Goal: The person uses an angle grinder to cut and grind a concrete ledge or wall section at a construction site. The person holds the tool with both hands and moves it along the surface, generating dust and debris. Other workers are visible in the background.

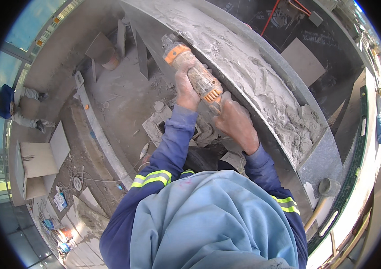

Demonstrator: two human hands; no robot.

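Note:
An orange and grey angle grinder (198, 80), coated in dust, is held in both my hands. Around the front of its body, near the orange collar, my left hand (186, 88) is wrapped. My right hand (236, 120) grips the rear end, below the orange vents. The grinder's head lies against or close to the near edge of a long grey slab (262, 76), whose top carries rough, spread mortar. Dust hides the disc, and whether it touches the edge I cannot tell.
A rubber mallet (329, 187) and a long green spirit level (357, 152) lie at the right. A square tile (303, 62) rests beyond the slab. Another person (20, 105) is at the far left, near a tile box (39, 160). A bucket (108, 58) stands farther back.

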